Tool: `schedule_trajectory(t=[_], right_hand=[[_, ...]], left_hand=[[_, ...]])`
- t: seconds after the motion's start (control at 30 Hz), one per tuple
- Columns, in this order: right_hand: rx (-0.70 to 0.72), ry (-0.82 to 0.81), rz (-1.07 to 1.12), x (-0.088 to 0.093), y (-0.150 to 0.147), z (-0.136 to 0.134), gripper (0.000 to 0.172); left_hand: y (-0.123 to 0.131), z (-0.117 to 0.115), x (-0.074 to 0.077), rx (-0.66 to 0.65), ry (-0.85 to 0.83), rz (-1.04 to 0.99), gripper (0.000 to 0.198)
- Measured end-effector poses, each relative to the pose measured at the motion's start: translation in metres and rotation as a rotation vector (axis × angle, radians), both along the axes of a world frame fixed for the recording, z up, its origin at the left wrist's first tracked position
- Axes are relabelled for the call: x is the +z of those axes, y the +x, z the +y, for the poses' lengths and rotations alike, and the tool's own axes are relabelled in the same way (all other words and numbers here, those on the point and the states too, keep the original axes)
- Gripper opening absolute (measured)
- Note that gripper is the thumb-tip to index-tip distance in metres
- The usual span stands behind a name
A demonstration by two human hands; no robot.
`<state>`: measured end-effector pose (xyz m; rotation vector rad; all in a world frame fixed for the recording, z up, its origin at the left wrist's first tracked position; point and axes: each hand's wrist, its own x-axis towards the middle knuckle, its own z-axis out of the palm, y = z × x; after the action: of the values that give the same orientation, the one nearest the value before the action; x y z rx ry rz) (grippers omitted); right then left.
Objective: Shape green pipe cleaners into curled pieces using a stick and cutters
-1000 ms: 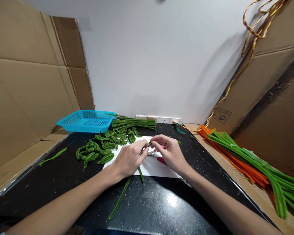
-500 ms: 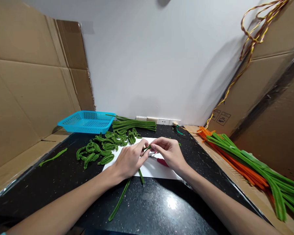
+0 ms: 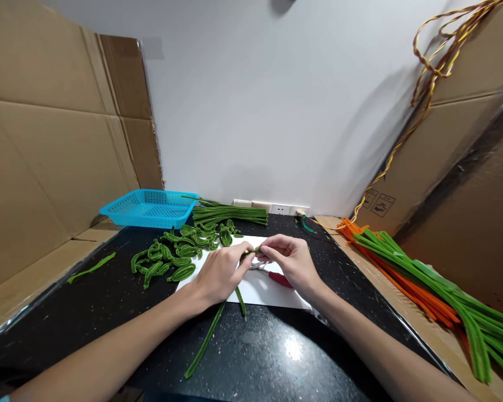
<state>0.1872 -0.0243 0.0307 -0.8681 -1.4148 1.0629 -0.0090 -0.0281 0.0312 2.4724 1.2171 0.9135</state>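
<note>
Between my two hands is a short stretch of green pipe cleaner [image 3: 251,253], pinched at both ends. My left hand [image 3: 224,271] curls round its left part, and the fingers of my right hand [image 3: 291,258] pinch the right end. Two green stems [image 3: 207,340] stick out below my left hand, one reaching well past the paper; their upper ends are hidden. Under my hands lies a sheet of white paper [image 3: 255,293]. Scissors with red handles [image 3: 280,278] rest on it beside my right hand, their blades partly covered. Several looped green leaf shapes [image 3: 181,272] are heaped left of the paper.
A blue perforated basket [image 3: 151,219] stands at the back left. Behind the paper lies a bundle of green pipe cleaners [image 3: 230,215]. Green strips [image 3: 436,285] and orange strips [image 3: 414,294] lie along the right edge. Cardboard walls [image 3: 46,156] flank the black tabletop [image 3: 121,312].
My right hand has shifted slightly right, away from my left hand, so more of the pipe cleaner and scissors shows. Both hands keep their pinch.
</note>
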Motion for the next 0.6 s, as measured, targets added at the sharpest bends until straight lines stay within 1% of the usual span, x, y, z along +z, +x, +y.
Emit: schedule_trajectory(t=[0.13, 0.33, 0.6], right_hand=[[-0.001, -0.008, 0.003, -0.0026, 0.0018, 0.0011, 0.024], [-0.012, -0.023, 0.007, -0.0032, 0.0014, 0.0014, 0.021], [-0.005, -0.11, 0.024, 0.0006, -0.0002, -0.0004, 0.027]], left_hand=[[-0.0003, 0.0003, 0.0007, 0.006, 0.008, 0.0, 0.024], [0.0004, 0.0002, -0.0032, -0.009, -0.023, -0.014, 0.023], [0.0003, 0.0033, -0.0082, -0.029, -0.052, -0.038, 0.024]])
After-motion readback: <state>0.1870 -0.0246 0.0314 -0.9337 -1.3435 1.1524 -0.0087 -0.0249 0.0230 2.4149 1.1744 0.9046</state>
